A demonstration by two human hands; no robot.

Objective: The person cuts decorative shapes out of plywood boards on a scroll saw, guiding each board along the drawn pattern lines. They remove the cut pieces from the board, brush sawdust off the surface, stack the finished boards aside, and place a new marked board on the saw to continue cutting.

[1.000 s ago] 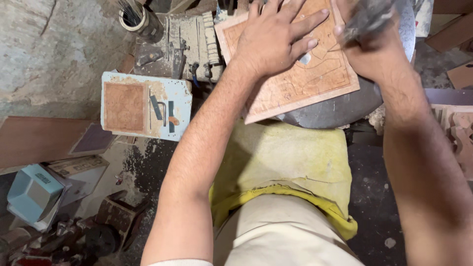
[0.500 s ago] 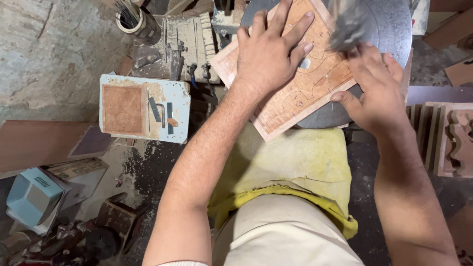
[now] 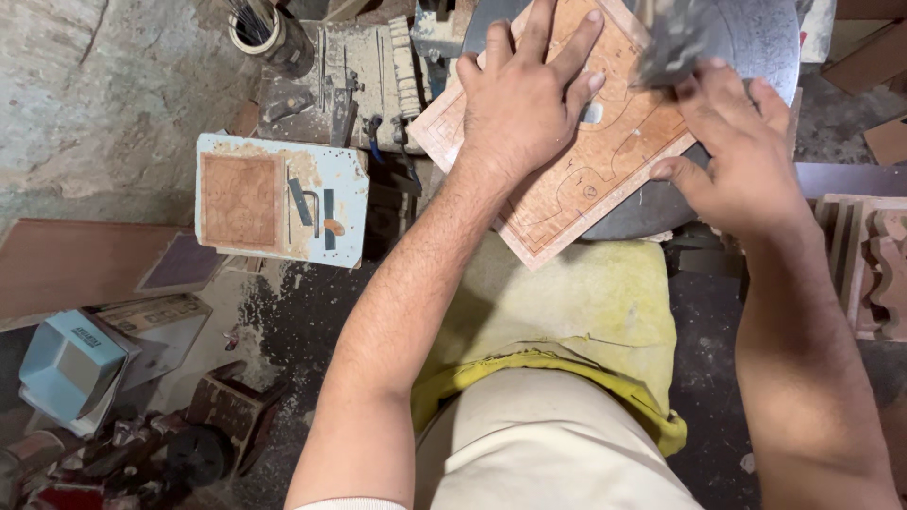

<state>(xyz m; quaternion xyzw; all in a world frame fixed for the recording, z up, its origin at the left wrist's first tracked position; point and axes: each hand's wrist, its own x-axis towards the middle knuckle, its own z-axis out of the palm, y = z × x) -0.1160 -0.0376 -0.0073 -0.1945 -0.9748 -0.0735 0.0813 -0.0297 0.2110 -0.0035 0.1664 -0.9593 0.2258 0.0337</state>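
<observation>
Head view looks straight down on a thin reddish wooden panel (image 3: 605, 142) lying across a round grey metal machine table (image 3: 756, 47), with a corner overhanging the edge toward the person's lap. Curving pattern lines are drawn over the panel, and one small opening already shows cut through it, just beside the left hand's fingertips; the rest of the drawn outline looks uncut, so by my reading the work is at an early stage, with most of the pattern left. The left hand (image 3: 524, 104) lies flat and open on the panel, fingers spread, pressing it down. The right hand (image 3: 746, 156) rests at the panel's right edge, thumb against the edge and fingers loosely extended over the table, clasping nothing. A blurred grey object (image 3: 675, 42) sits over the panel's far right part; what it is cannot be told. Left of the panel stands a pale blue box (image 3: 283, 198) with a brown square top, and beyond it a cup of thin rods (image 3: 260, 24). Right of the panel lie carved wooden pieces (image 3: 869, 264). A yellow cloth (image 3: 576, 312) covers the lap below the panel. Nothing blocks the panel except the blurred object.
</observation>
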